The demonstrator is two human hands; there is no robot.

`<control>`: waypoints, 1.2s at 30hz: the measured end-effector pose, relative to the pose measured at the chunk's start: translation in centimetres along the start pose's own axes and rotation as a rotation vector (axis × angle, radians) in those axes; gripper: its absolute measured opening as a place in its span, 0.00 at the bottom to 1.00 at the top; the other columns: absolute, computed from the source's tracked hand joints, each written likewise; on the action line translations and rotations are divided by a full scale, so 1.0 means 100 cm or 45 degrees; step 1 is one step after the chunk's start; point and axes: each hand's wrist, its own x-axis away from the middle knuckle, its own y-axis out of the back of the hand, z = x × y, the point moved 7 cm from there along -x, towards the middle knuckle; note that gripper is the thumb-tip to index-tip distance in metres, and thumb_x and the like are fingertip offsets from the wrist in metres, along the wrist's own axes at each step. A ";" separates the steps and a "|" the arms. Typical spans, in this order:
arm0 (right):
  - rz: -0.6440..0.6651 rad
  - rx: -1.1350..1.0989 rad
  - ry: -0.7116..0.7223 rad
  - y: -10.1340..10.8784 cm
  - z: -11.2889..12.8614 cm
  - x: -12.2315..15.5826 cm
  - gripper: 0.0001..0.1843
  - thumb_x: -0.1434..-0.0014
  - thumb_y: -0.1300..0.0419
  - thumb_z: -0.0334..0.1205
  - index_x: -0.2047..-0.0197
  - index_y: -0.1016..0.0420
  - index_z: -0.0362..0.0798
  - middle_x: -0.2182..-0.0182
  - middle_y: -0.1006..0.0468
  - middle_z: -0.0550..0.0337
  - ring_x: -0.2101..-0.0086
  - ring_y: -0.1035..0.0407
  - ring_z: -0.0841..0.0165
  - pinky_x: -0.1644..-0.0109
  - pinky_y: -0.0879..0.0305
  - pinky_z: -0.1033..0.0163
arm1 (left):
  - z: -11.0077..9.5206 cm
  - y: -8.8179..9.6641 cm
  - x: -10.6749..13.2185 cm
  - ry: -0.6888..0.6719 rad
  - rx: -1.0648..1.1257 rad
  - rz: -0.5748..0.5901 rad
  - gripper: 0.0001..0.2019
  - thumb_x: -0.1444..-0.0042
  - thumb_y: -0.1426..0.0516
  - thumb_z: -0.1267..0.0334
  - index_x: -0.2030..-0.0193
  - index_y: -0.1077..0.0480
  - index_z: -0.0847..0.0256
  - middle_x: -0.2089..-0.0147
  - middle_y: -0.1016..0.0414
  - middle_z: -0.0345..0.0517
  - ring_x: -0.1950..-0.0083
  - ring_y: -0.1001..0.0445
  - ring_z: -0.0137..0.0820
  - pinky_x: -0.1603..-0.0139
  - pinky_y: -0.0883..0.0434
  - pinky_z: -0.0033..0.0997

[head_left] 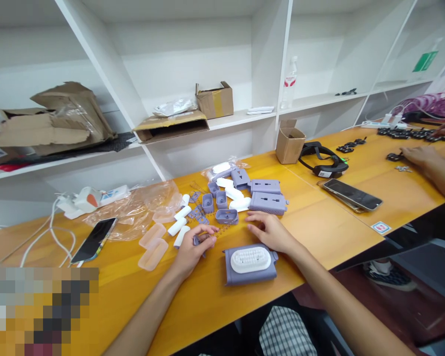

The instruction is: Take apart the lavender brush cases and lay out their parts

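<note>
My left hand [195, 247] is closed around a small purple plastic part [199, 240], mostly hidden by the fingers. Just past its fingertips is a thin coil spring [226, 229]; whether they touch it I cannot tell. My right hand [269, 231] rests with fingers apart and holds nothing visible. Right below it lies a purple plastic housing [230, 267] topped by a white oval bristled pad [250, 259]. Beyond the hands are an oblong purple cup [227, 216], smaller purple cups [207, 202], white curved covers [177, 226] and more purple housings [267, 202].
Peach translucent pieces [153, 254], a plastic bag [133, 207] and a phone [94, 241] lie left. Rightward are a small carton [289, 143], a black headset [324, 160] and another phone [352, 194]. A co-worker's hand [421, 157] touches small black parts. White shelves [241, 118] stand behind.
</note>
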 end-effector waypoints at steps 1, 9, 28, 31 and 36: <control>-0.008 -0.033 -0.002 0.000 0.000 0.002 0.12 0.34 0.38 0.38 0.51 0.15 0.50 0.44 0.18 0.44 0.46 0.21 0.52 0.50 0.23 0.48 | -0.001 0.000 0.000 -0.001 -0.007 0.008 0.13 0.47 0.31 0.55 0.64 0.26 0.60 0.49 0.19 0.50 0.69 0.28 0.27 0.64 0.30 0.30; 0.069 -0.346 -0.040 0.005 0.014 0.019 0.16 0.36 0.32 0.47 0.48 0.19 0.51 0.59 0.15 0.54 0.60 0.21 0.59 0.57 0.25 0.53 | -0.007 -0.004 0.006 -0.065 -0.041 0.072 0.13 0.47 0.29 0.56 0.62 0.26 0.59 0.52 0.18 0.51 0.60 0.23 0.35 0.59 0.28 0.33; 0.186 -0.505 -0.058 -0.011 0.010 0.018 0.14 0.34 0.35 0.48 0.48 0.17 0.53 0.65 0.16 0.60 0.70 0.27 0.66 0.66 0.29 0.60 | -0.012 -0.022 0.007 -0.112 -0.137 0.263 0.13 0.42 0.31 0.54 0.59 0.26 0.59 0.47 0.17 0.54 0.52 0.21 0.40 0.49 0.26 0.40; 0.202 -0.500 -0.059 -0.012 0.011 0.019 0.13 0.34 0.34 0.48 0.50 0.16 0.53 0.65 0.15 0.59 0.69 0.26 0.65 0.66 0.28 0.59 | -0.011 -0.023 0.006 -0.090 -0.107 0.260 0.13 0.42 0.31 0.54 0.59 0.26 0.59 0.45 0.18 0.54 0.52 0.21 0.38 0.48 0.25 0.40; 0.041 -0.508 -0.086 -0.003 -0.002 0.016 0.12 0.34 0.34 0.47 0.52 0.16 0.52 0.65 0.15 0.57 0.67 0.23 0.62 0.62 0.23 0.54 | -0.002 -0.018 0.002 -0.030 0.027 0.127 0.20 0.49 0.27 0.56 0.53 0.25 0.57 0.43 0.19 0.51 0.50 0.19 0.39 0.48 0.23 0.41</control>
